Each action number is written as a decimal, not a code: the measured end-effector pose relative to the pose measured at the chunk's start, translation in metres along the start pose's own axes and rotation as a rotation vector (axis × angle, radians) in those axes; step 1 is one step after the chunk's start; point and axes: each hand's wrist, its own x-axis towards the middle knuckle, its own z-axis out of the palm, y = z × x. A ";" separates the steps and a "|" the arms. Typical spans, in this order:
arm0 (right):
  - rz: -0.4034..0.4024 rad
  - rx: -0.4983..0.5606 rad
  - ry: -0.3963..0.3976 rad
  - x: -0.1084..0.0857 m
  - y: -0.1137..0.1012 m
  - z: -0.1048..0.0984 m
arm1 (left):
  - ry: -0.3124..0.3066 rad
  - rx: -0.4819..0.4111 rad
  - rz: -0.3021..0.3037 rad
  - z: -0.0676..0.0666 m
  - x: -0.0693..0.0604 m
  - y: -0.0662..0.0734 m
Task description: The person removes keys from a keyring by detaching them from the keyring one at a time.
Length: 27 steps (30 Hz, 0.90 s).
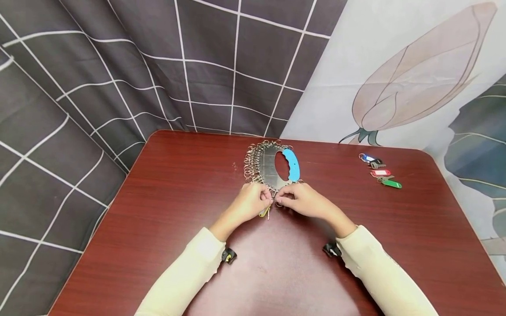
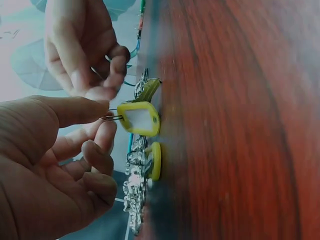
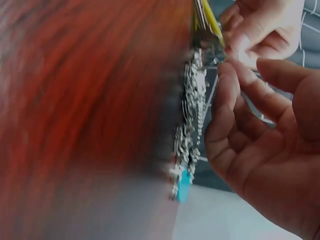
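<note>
My left hand pinches a thin metal key ring between thumb and forefinger. From the ring hangs a yellow key tag with a white label. My right hand has its fingertips close against the left ones; whether they grip anything is blurred and hidden. Just beyond both hands lies a flat metal key holder with a blue handle, its curved edge lined with many clips and rings. A second yellow piece shows beside the clips in the left wrist view.
Several tagged keys lie at the table's right: a blue tag, a red tag and a green tag among them. The reddish-brown table ends at a dark grid curtain and a flower-printed cloth.
</note>
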 end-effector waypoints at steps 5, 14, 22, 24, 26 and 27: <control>0.107 0.150 -0.005 0.007 -0.001 0.006 | 0.068 0.000 0.032 0.004 -0.001 0.005; 0.190 0.207 0.009 0.010 -0.002 0.011 | 0.084 0.063 0.113 0.011 -0.002 0.005; 0.116 0.158 0.043 0.008 -0.002 0.010 | 0.034 0.027 0.180 0.009 -0.003 0.000; 0.121 0.141 0.050 0.007 -0.003 0.009 | 0.033 0.012 0.180 0.008 -0.003 -0.001; 0.129 0.119 0.056 0.007 -0.004 0.008 | 0.041 -0.001 0.161 0.007 -0.003 -0.002; 0.145 0.107 0.059 0.006 -0.004 0.008 | 0.050 -0.005 0.145 0.006 -0.002 -0.002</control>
